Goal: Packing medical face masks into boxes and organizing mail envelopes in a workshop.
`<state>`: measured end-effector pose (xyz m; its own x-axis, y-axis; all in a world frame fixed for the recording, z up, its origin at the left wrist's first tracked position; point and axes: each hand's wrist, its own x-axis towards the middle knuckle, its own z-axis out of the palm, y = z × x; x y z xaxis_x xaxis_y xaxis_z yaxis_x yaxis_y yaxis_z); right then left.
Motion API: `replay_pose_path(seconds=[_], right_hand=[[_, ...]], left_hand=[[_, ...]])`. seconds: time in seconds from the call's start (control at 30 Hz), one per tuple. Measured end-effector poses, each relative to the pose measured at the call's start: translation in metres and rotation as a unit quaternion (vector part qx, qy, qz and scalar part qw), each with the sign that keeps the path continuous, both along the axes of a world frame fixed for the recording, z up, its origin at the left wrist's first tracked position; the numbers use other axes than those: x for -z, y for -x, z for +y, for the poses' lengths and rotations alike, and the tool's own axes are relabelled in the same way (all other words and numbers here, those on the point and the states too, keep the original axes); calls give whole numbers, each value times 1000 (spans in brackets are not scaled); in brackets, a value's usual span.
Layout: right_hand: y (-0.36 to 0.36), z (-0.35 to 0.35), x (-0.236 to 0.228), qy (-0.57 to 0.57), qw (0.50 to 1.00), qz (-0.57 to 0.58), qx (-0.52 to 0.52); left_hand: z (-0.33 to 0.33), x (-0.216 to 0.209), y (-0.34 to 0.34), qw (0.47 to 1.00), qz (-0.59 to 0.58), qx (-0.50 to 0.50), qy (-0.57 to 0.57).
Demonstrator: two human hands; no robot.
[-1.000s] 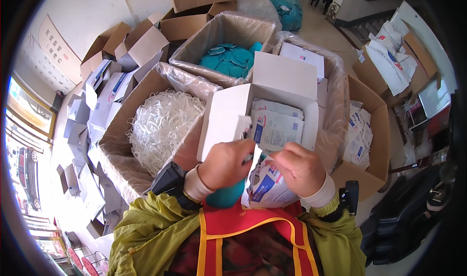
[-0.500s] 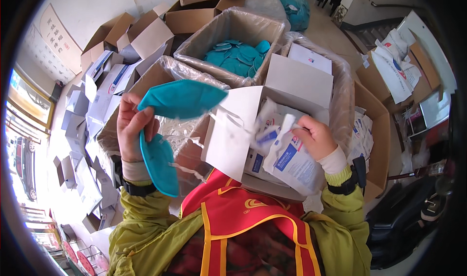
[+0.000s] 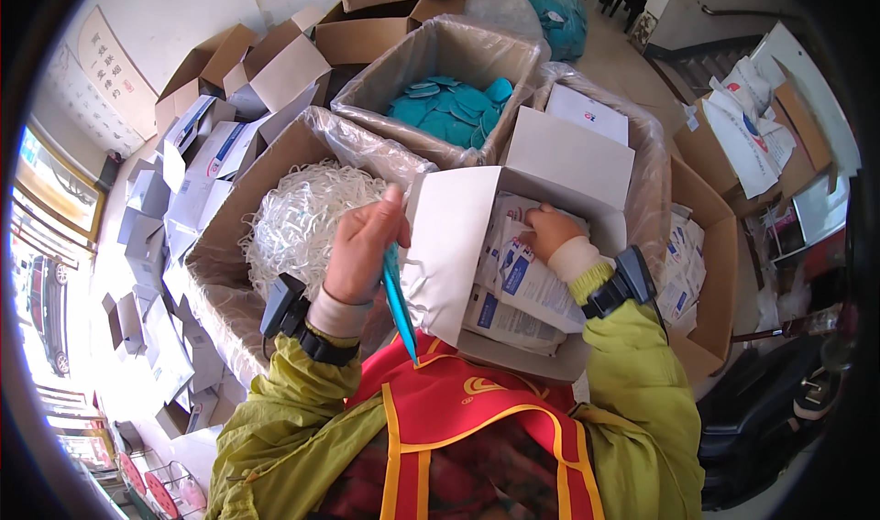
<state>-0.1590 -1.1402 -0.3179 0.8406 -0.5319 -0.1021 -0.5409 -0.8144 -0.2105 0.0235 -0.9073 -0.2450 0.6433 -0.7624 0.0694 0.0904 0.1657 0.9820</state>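
Note:
Over the left edge of the white carton, my left hand (image 3: 365, 250) is closed on teal face masks (image 3: 398, 305), which hang edge-on, so their number cannot be told. Pale straps (image 3: 420, 286) dangle beside them against the carton's flap. Inside the open white carton (image 3: 449, 245), my right hand (image 3: 553, 233) has its fingers curled onto a flat white packet (image 3: 522, 236) with blue print; the fingertips are partly hidden. More white packets (image 3: 513, 323) lie beneath it in the carton.
A plastic-lined box (image 3: 215, 273) at left holds a heap of white straps (image 3: 307, 213). Behind it, another lined box (image 3: 367, 117) holds teal mask pieces (image 3: 449, 108). At right, a brown box (image 3: 720, 273) holds packets. Opened cartons (image 3: 197, 218) pile up at far left.
My left hand has moved right, turning the masks edge-on and uncovering the strap heap. My right hand has shifted left and farther into the carton, onto the packets.

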Motion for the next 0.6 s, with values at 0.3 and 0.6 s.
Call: replay_pose_path(seconds=[0.3,0.6], right_hand=[[56,92,-110,23,964,-236,-121],[83,99,-109,-46,947,-292,-123]], left_hand=[[-31,-2,40,932,-227,268,-88],[-21,-34,84,947,-196,235,-93]])
